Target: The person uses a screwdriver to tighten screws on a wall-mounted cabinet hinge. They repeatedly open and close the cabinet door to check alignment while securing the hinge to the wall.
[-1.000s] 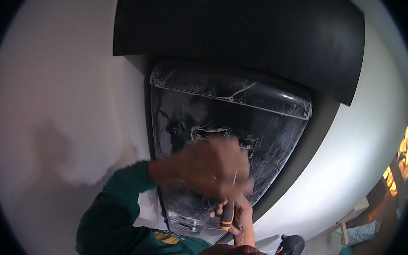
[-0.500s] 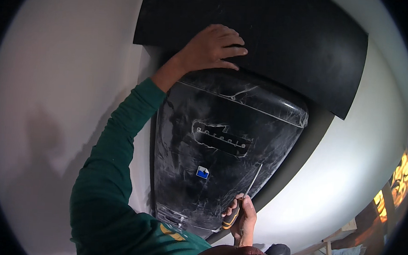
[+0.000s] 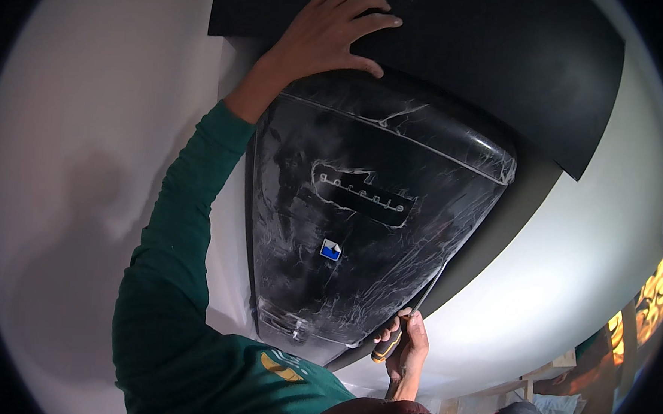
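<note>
Screwdriver (image 3: 386,350) was low, right of centre, gripped by its handle in the right hand (image 3: 408,346). Shaft ran up-right along the right edge of the film-wrapped appliance (image 3: 373,277); couldn't tell if the tip touched it. Left hand (image 3: 329,31), top centre, was unclenched, holding nothing, fingers spread over the black panel (image 3: 511,74); contact not certain.

Main risk, my read: tip skidding off the edge and gouging the finish or the grey strip (image 3: 531,187) to its right. Likely cause: prying sideways with one hand, tip poorly seated. Second: blade snagging the film (image 3: 410,129) and tearing it.

Markings: raised metallic lettering (image 3: 362,192) mid-frame, in a torn window in the film; legible, brand name left out. Blue-and-white sticker (image 3: 331,250) just below it, pictogram, no words I could make out. Yellow emblem (image 3: 279,367) on the green shirt (image 3: 211,365), lower left; pale print beside it unreadable.
</note>
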`<state>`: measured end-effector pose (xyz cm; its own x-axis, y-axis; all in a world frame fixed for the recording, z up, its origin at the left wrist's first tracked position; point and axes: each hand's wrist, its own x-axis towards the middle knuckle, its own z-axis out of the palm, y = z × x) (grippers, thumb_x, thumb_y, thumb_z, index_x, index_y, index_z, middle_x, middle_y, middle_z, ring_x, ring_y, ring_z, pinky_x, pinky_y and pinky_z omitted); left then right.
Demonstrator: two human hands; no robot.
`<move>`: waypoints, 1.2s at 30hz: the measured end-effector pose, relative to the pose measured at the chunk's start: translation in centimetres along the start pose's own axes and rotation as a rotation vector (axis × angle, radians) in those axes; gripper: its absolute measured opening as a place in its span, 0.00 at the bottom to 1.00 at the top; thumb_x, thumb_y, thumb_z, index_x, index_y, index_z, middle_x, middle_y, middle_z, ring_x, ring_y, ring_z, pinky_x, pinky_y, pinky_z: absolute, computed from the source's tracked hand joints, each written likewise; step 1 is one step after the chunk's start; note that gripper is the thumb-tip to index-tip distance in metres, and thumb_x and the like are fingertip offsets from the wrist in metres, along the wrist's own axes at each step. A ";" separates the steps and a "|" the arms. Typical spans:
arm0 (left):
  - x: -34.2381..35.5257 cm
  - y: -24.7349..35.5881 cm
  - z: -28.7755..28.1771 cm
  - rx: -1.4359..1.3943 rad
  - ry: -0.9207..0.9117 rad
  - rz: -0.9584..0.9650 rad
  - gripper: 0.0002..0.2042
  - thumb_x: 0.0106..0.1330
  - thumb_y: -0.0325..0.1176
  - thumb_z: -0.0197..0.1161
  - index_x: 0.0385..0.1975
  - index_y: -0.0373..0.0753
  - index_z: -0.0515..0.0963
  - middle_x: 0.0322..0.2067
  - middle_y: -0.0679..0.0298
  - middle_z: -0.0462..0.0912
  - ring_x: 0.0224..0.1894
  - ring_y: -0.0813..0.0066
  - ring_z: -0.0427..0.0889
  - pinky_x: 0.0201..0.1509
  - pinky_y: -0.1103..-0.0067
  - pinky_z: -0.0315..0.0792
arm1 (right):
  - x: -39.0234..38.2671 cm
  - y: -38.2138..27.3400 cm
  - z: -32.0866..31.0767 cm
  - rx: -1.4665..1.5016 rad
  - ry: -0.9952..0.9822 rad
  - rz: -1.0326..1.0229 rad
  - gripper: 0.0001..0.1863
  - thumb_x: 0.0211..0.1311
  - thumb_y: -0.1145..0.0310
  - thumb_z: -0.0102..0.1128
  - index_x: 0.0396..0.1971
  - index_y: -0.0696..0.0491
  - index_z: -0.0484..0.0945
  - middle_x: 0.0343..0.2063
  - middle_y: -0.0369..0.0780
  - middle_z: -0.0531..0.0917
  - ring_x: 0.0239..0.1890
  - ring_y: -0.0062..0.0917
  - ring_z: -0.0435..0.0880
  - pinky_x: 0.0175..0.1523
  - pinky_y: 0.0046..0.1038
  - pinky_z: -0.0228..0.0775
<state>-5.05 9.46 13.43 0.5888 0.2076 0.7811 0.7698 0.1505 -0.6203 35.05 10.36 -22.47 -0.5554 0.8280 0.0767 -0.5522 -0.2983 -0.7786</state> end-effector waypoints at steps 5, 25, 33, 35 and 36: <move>2.0 1.8 -2.6 -0.111 -0.038 0.024 0.30 0.67 0.50 0.70 0.66 0.43 0.74 0.67 0.53 0.71 0.71 0.52 0.67 0.75 0.58 0.61 | 0.9 0.6 0.6 -0.012 -0.080 -0.003 0.17 0.77 0.54 0.55 0.47 0.54 0.73 0.30 0.39 0.78 0.30 0.29 0.83 0.39 0.36 0.83; 2.2 4.3 2.4 -0.053 -0.019 0.234 0.24 0.67 0.44 0.70 0.64 0.52 0.79 0.68 0.71 0.75 0.72 0.65 0.69 0.76 0.60 0.64 | 1.4 4.8 2.6 0.124 -0.133 0.066 0.14 0.78 0.58 0.54 0.49 0.55 0.75 0.32 0.39 0.81 0.31 0.27 0.85 0.41 0.34 0.84; 4.3 3.9 0.8 -0.160 -0.051 0.298 0.21 0.68 0.44 0.70 0.59 0.47 0.82 0.62 0.65 0.80 0.71 0.64 0.71 0.76 0.61 0.64 | 0.3 4.4 1.7 0.126 -0.069 0.026 0.14 0.79 0.58 0.55 0.50 0.53 0.75 0.32 0.37 0.81 0.32 0.24 0.85 0.41 0.30 0.83; 7.3 2.6 0.4 -0.138 0.014 0.308 0.20 0.69 0.45 0.69 0.57 0.45 0.82 0.59 0.63 0.82 0.69 0.63 0.72 0.75 0.61 0.65 | 0.2 4.5 1.5 0.123 -0.061 0.019 0.13 0.79 0.58 0.55 0.49 0.53 0.75 0.32 0.37 0.81 0.32 0.24 0.85 0.41 0.31 0.83; 9.3 1.9 -0.3 -0.127 0.013 0.304 0.23 0.70 0.47 0.68 0.60 0.43 0.79 0.61 0.59 0.79 0.69 0.59 0.71 0.75 0.60 0.64 | 0.2 4.6 1.4 0.121 -0.056 0.014 0.13 0.79 0.58 0.55 0.49 0.53 0.75 0.32 0.37 0.81 0.32 0.24 0.85 0.41 0.31 0.83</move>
<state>1.94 11.43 19.54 0.7989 0.2122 0.5628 0.5823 -0.0387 -0.8120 31.54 8.45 -25.13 -0.5957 0.7964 0.1042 -0.6134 -0.3674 -0.6991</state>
